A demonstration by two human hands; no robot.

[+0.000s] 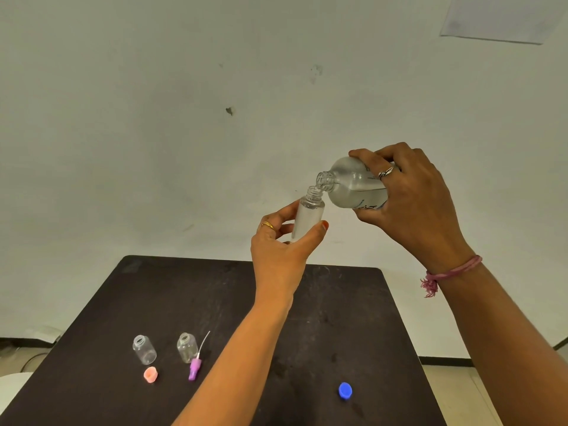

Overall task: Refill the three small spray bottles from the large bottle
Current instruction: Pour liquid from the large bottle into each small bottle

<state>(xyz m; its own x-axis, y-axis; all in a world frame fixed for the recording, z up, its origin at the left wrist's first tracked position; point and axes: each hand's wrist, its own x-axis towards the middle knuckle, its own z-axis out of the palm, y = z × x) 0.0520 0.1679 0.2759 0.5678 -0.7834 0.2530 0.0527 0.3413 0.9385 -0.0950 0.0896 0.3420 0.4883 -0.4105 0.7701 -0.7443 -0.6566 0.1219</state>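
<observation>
- Right hand (412,198): gripping the tilted large clear bottle (353,186), its mouth touching the small bottle's neck.
- Left hand (282,244): pinching a small spray bottle (307,215) above the dark table (353,318).
- Two open small bottles (144,348) (187,346): standing at the table's left.
- Pink cap (150,374), purple sprayer (195,365), blue cap (345,390): lying loose on the table.

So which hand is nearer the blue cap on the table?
Hard to call. Both the left hand, holding a small bottle, and the right hand, tilting the large bottle, are raised well above the blue cap.
</observation>
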